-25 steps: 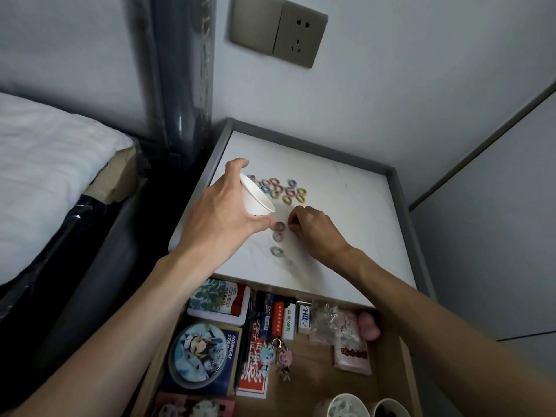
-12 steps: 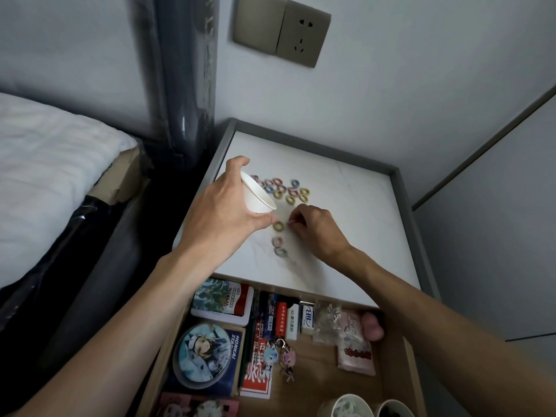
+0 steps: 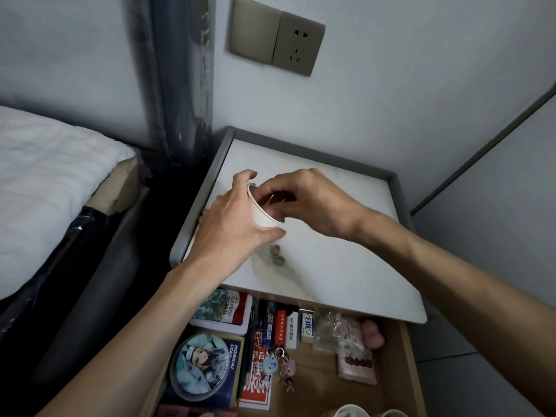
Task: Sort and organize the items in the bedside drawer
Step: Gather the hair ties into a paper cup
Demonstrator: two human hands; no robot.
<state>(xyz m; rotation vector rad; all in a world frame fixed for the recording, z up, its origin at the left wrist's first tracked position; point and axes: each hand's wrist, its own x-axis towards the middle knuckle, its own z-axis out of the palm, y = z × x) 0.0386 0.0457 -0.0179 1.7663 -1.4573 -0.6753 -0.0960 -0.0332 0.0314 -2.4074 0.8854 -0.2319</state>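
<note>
My left hand (image 3: 231,230) grips a small white paper cup (image 3: 262,212), tilted with its mouth toward the right, above the white nightstand top (image 3: 331,266). My right hand (image 3: 316,203) has its curled fingertips pinched together at the cup's mouth; the small hair ring they picked up is hidden between them. Two small hair rings (image 3: 277,254) lie on the top just below the cup. The cluster of coloured rings farther back is hidden behind my hands. Below, the wooden drawer (image 3: 404,356) stands open.
The drawer holds a tin (image 3: 222,308), a boxed round badge (image 3: 204,368), lighters and an eraser, charm keychains (image 3: 279,365), a pink pouch (image 3: 356,359) and two cups (image 3: 352,412) at the front. A bed lies to the left, with walls behind and to the right.
My right hand picked one ring off the top and rose to the cup's mouth. The left hand tilted the cup slightly toward it. Two rings remain below.
</note>
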